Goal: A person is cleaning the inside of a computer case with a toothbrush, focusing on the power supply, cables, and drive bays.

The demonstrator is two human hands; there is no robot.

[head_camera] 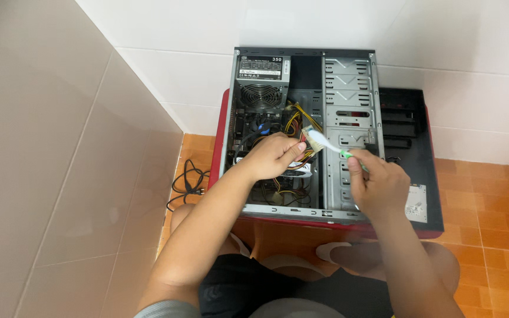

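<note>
An open computer case lies on its side on a red stand, with its power supply and fan at the top left. My left hand pinches a pale cable connector with yellow wires lifted from inside the case. In my right hand I grip a toothbrush with a white head and green handle. Its bristles rest against the connector.
The black side panel lies to the right of the case on the orange tiled floor. A black cable coils on the floor at the left. White tiled walls close in at the left and behind. My knees sit below the case.
</note>
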